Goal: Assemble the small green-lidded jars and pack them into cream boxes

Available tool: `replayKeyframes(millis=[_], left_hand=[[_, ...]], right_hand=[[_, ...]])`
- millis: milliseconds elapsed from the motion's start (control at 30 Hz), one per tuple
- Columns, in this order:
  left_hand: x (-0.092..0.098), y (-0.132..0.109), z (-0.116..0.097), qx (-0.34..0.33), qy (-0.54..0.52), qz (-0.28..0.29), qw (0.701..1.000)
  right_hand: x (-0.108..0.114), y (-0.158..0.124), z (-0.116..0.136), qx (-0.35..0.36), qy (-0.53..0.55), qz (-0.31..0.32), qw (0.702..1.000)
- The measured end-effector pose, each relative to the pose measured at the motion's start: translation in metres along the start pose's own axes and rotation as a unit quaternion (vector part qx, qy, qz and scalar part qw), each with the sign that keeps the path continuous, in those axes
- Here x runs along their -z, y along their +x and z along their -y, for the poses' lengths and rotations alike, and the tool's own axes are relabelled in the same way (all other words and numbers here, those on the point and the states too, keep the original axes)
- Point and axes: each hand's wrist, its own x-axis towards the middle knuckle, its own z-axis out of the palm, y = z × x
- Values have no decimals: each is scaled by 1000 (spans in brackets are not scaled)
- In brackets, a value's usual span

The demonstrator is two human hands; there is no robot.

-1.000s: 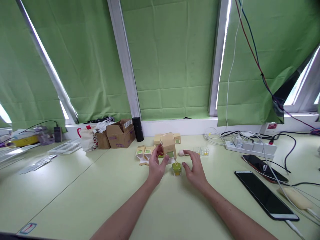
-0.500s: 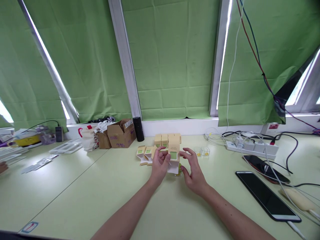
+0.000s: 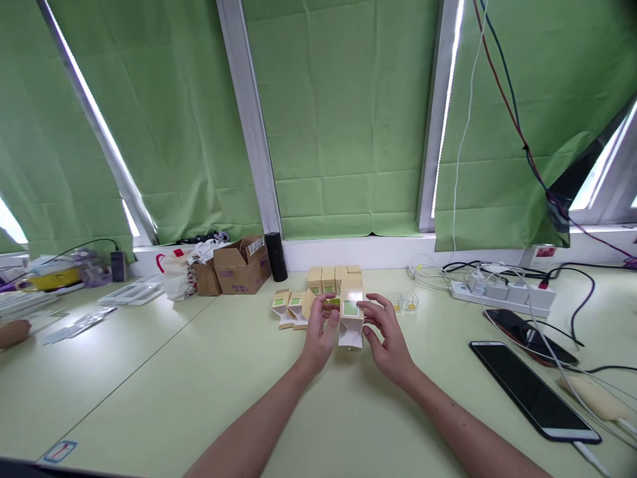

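A small beige carton with a green window [image 3: 351, 318] stands upright on the pale green table [image 3: 164, 378], between my two hands. My left hand [image 3: 320, 332] grips its left side with curled fingers. My right hand [image 3: 387, 335] holds its right side, fingers bent around it. The green jar seen before is hidden under the carton. Behind it stands a row of closed beige cartons [image 3: 332, 277], and to the left lie open cartons [image 3: 288, 307] with their flaps out.
Two small clear cups [image 3: 403, 303] sit right of the cartons. A black cylinder [image 3: 275, 256] and brown cardboard boxes [image 3: 239, 267] stand at the back left. A power strip [image 3: 492, 292], cables and two phones [image 3: 532, 392] lie at the right. Another person's hand [image 3: 12, 332] shows at the far left.
The carton, first held up in my left hand, came down over the green jar. My right hand closed in on its right side. The jar is now out of sight.
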Motion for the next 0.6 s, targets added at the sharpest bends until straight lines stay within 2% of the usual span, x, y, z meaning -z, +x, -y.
replayKeyframes(millis=[167, 300, 433, 600], left_hand=[[5, -4, 1, -78, 52, 44, 995], [5, -4, 2, -101, 79, 77, 989], [5, -2, 5, -97, 75, 75, 990], [3, 0, 8, -78, 56, 44, 994]], right_hand=[[1, 1, 0, -40, 41, -16, 998], [1, 1, -1, -50, 47, -12, 998], [2, 1, -1, -54, 52, 2, 997], [2, 1, -1, -58, 64, 13, 996]])
